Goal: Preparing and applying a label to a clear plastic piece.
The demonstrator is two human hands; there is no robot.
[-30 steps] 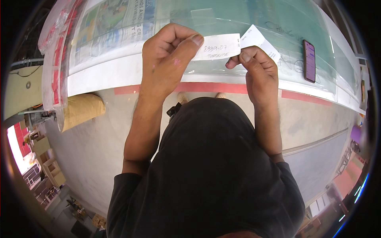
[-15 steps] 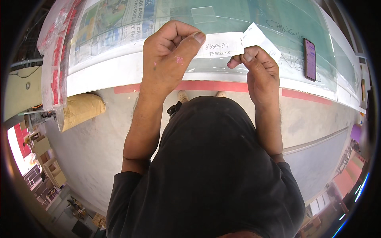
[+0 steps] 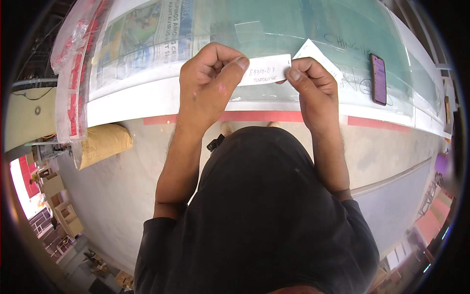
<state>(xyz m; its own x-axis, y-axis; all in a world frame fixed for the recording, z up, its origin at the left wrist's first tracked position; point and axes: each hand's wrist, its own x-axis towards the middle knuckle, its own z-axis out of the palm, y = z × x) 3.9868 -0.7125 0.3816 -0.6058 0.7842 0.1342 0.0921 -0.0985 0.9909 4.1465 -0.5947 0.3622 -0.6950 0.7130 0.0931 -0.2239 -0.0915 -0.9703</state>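
A white paper slip with handwriting (image 3: 267,68) is stretched level between my two hands, above the glass-topped table. My left hand (image 3: 208,93) pinches its left end between thumb and bent fingers, and small pink marks show on the back of this hand. At the other end, my right hand (image 3: 316,93) grips the slip between thumb and forefinger. A second white paper (image 3: 313,52) sticks out at a slant behind the right fingers. Whether it joins the slip there is hidden by my fingers.
Under the clear sheet on the table (image 3: 147,95) lie newspaper (image 3: 169,36) and green material (image 3: 274,17). A small clear square (image 3: 249,32) lies beyond the slip. A phone (image 3: 378,79) rests at right. Below the table's left end sits a brown paper-wrapped bundle (image 3: 105,145).
My right thumb and forefinger have closed on the slip's right end, where the fingers were lower and apart before. Both hands and the slip appear slightly lower in view.
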